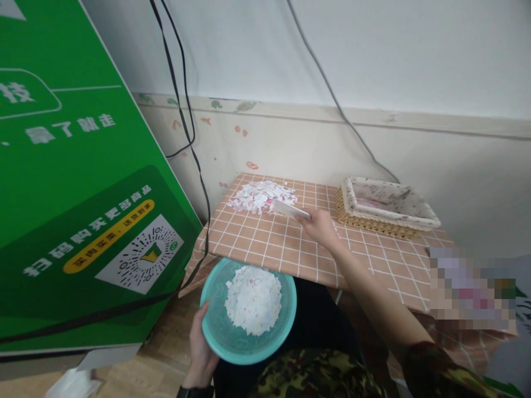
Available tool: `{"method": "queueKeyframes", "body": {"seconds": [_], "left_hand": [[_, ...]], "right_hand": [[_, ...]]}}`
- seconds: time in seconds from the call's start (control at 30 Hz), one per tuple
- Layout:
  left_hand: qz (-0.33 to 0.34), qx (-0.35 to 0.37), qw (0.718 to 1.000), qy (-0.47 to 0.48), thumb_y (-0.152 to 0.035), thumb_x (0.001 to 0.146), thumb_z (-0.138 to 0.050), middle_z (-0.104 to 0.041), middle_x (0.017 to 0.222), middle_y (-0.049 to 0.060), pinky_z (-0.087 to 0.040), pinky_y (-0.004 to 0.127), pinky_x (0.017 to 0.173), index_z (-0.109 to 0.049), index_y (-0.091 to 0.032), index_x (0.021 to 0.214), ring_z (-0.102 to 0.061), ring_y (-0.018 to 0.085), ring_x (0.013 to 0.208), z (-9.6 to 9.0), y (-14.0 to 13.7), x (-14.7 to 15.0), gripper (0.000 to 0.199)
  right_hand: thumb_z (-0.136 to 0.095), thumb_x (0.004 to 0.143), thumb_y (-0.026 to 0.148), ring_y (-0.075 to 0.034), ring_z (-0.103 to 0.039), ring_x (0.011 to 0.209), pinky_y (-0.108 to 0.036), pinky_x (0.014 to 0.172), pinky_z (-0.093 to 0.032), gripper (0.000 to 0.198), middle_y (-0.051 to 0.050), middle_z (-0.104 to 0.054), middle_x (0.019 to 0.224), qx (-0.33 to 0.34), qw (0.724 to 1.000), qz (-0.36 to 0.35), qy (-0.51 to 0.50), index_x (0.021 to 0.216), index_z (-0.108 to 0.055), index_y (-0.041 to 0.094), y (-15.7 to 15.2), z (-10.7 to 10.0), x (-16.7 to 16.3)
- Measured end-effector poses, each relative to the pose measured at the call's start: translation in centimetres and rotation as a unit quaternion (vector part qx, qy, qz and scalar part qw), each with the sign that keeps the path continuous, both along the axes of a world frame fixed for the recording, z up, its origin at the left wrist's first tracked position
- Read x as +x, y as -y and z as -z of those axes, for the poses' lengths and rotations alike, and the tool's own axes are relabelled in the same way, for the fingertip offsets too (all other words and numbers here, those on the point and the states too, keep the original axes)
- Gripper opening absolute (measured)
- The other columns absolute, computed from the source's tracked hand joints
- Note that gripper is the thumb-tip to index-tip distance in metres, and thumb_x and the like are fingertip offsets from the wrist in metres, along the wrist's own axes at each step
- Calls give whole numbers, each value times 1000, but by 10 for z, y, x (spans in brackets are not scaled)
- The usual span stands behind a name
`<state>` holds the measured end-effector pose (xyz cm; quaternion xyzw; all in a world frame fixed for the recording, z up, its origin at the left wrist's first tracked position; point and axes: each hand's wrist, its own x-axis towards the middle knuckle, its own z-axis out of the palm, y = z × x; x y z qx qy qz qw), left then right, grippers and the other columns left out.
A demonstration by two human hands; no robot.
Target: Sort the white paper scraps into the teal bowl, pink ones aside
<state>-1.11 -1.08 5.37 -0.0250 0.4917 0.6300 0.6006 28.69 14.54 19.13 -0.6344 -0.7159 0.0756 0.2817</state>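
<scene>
Head view. The left hand (201, 354) holds a teal mesh colander (248, 309) by its near-left rim, fingers curled over the edge; the colander sits below the front edge of the desk (265, 243), above the person's lap, and carries a heap of white paper scraps (254, 298) flecked with pink. The right hand (321, 226) reaches out over the desk, its grip closed on a flat white card (289, 209) whose far edge touches the near side of a second pile of paper scraps (262, 196) lying on the desk's far-left corner. The desk is covered with an orange-and-white checked cloth. A wicker basket (388, 213) with a floral fabric lining stands on the desk to the right of the hand, apart from it. A green printed panel (78, 182) with a QR code stands left of the desk, and black cables (186, 127) hang down along the wall beside it.
</scene>
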Motion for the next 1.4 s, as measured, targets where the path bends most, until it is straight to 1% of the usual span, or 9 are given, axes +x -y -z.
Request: {"method": "queueKeyframes", "body": {"seconds": [0.17,0.33,0.47,0.6,0.8,1.0,1.17,1.33,1.4], "left_hand": [[30,-4,999,14,-26,67,-66,-74,78,5,-50,38,81,-72,-16,85,-68,23,74,24,6,9,21],[-10,-61,998,0,-25,67,-64,-74,73,4,-50,38,80,-72,-17,78,-68,22,70,39,7,12,16],[-22,-69,997,-9,-27,66,-63,-73,71,5,-50,41,81,-72,-18,73,-67,25,71,42,5,11,15],[-29,-76,996,-23,-28,65,-64,-73,71,3,-49,39,83,-72,-19,72,-67,23,72,45,3,10,14],[-16,-98,995,-10,-30,64,-66,-73,70,5,-49,43,83,-73,-18,73,-67,26,73,48,2,9,17],[-4,-83,996,-22,-33,64,-67,-74,73,5,-48,41,84,-73,-18,76,-67,25,76,51,3,9,21],[-4,-88,995,-47,-35,62,-67,-74,74,4,-47,40,85,-72,-18,77,-67,25,79,57,4,8,22],[-9,-99,994,-35,-34,64,-65,-74,73,5,-47,42,86,-72,-18,75,-67,28,83,48,4,11,21],[-6,-108,994,-35,-32,64,-64,-74,75,7,-47,43,86,-72,-17,76,-67,29,86,44,4,12,20]], "right_hand": [[-52,80,27,-15,-55,57,-25,54,-32,21,-6,-65,64,-32,997,-52,57,77,-69,15,-27,-10,5],[-53,78,26,-18,-58,68,-26,59,-34,19,-9,-68,77,-10,989,-94,117,81,-69,16,-45,-23,9],[-53,76,23,-18,-58,70,-26,60,-34,22,-10,-68,78,-32,980,-120,156,87,-70,15,-63,-35,17],[-53,75,24,-18,-56,64,-27,56,-32,21,-12,-67,72,-34,973,-113,201,82,-69,13,-79,-45,20],[-54,73,25,-16,-53,61,-27,55,-30,20,-11,-64,67,-37,975,-121,184,76,-68,12,-96,-47,27],[-55,74,30,-13,-50,57,-26,54,-30,22,-7,-61,64,-51,978,-151,137,72,-66,11,-95,-48,26],[-56,73,26,-14,-50,59,-26,54,-30,20,-9,-62,64,-65,969,-158,177,72,-67,9,-91,-50,18],[-57,72,27,-16,-52,61,-27,54,-30,20,-11,-64,68,-40,972,-119,197,75,-67,9,-90,-53,22],[-55,74,27,-16,-53,62,-27,55,-31,21,-11,-65,70,-39,974,-122,188,75,-67,10,-90,-53,21]]}}
